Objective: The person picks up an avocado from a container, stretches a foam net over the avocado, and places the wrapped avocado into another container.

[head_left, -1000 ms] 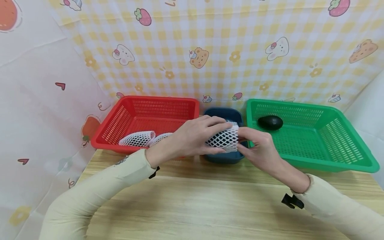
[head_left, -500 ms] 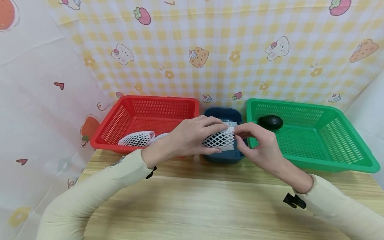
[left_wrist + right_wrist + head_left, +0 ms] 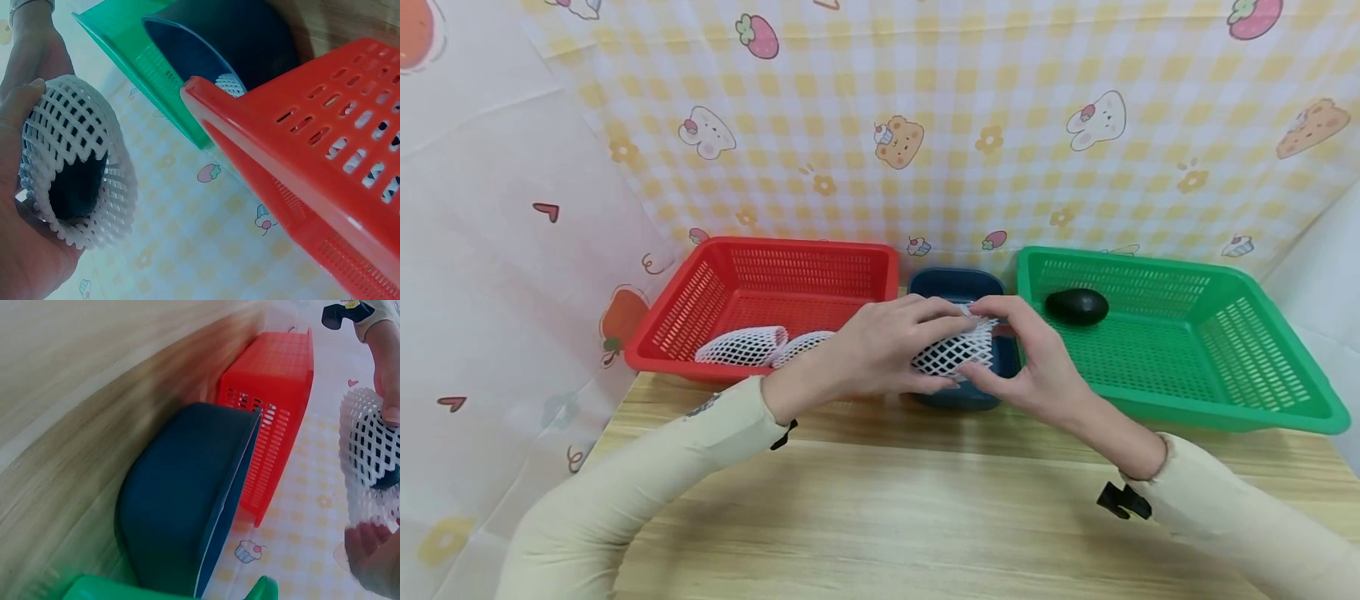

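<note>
Above the dark blue bin (image 3: 958,399), my left hand (image 3: 872,346) grips a white foam net sleeve (image 3: 951,354) with a dark avocado (image 3: 78,187) inside it. The sleeve's end facing the left wrist camera gapes, baring part of the avocado. My right hand (image 3: 1037,358) pinches the sleeve's right end, fingers at the top and thumb at the front. Most of the avocado is hidden by the net and the left hand. A bare, glossy black avocado (image 3: 1077,307) lies in the green basket (image 3: 1165,354).
Left of the bin stands a red basket (image 3: 658,321) holding netted items, one at its front left (image 3: 741,346) and another (image 3: 801,343) partly behind my left forearm. White netting (image 3: 230,84) shows inside the bin. A wooden table (image 3: 887,517) extends in front.
My right hand has gone from pinching the sleeve's right edge to a wider hold, its fingers and thumb reaching further left over the sleeve. The left hand has barely moved.
</note>
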`<state>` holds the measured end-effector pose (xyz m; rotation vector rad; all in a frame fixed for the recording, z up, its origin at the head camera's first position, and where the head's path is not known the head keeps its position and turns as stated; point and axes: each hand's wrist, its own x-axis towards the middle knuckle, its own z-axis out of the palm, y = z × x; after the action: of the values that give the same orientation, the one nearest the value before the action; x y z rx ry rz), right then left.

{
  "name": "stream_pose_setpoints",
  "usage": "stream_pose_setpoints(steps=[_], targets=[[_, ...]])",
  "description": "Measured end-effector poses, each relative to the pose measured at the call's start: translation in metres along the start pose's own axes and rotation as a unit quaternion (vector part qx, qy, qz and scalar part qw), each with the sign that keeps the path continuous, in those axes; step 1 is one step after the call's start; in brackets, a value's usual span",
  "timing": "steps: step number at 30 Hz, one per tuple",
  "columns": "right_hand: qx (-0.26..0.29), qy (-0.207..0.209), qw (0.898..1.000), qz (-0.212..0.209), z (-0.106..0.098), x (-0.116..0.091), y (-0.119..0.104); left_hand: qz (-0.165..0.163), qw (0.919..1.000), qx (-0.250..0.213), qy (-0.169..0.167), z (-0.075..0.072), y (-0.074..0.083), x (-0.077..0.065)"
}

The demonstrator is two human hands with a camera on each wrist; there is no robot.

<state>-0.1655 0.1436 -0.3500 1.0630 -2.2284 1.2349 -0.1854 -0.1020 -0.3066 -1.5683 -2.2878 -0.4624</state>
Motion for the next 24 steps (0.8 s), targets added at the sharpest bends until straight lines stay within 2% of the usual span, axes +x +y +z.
stream_pose_setpoints(steps=[4, 10, 13, 19, 24], targets=[[-0.03, -0.014, 0.999, 0.014, 0.003, 0.001, -0.001, -0.002, 1.0, -0.006, -0.004, 0.001, 0.001, 0.001], [0.038, -0.059, 0.994, 0.089, 0.006, 0.003, -0.006, 0.007, 0.9999, -0.014, 0.004, 0.002, 0.001, 0.002], [0.057, -0.065, 0.99, 0.112, 0.008, 0.004, -0.011, 0.019, 0.9995, -0.016, 0.017, 0.004, 0.001, 0.003], [0.092, -0.046, 0.989, 0.108, 0.008, 0.003, -0.013, 0.025, 0.9981, -0.032, 0.045, 0.005, 0.0, 0.004], [0.107, -0.042, 0.988, 0.107, 0.007, 0.001, -0.012, 0.012, 0.9976, -0.059, 0.036, 0.004, -0.005, 0.0]])
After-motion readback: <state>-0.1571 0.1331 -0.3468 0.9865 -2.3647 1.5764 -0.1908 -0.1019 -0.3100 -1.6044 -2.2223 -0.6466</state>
